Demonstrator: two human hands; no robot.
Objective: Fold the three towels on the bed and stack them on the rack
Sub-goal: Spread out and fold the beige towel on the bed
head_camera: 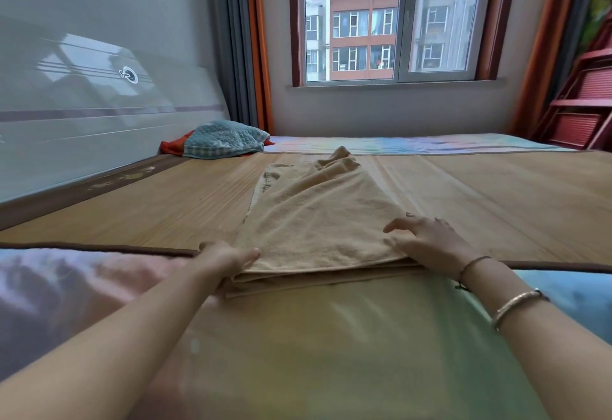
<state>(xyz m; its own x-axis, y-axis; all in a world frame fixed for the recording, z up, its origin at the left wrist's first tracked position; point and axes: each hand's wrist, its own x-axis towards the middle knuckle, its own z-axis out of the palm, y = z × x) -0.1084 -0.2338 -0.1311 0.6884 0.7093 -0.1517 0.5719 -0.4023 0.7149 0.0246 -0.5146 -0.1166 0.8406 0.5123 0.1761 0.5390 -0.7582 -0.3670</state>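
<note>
A beige towel (pixel 318 217) lies lengthwise on the bamboo mat, its near end folded into layers and its far end bunched up. My left hand (pixel 225 262) grips the near left corner of the folded layers, thumb on top. My right hand (pixel 427 240) rests on the towel's near right edge with fingers spread and lightly bent. Far left by the headboard lie a blue-green quilted towel (pixel 225 139) and a red cloth (pixel 174 146) under it. A red rack (pixel 583 111) stands at the far right beside the bed.
The bamboo mat (pixel 496 201) covers the middle of the bed, over a pastel sheet (pixel 364 353) that reaches the near edge. A glossy headboard (pixel 82 104) runs along the left. A window (pixel 390 18) with orange curtains is straight ahead.
</note>
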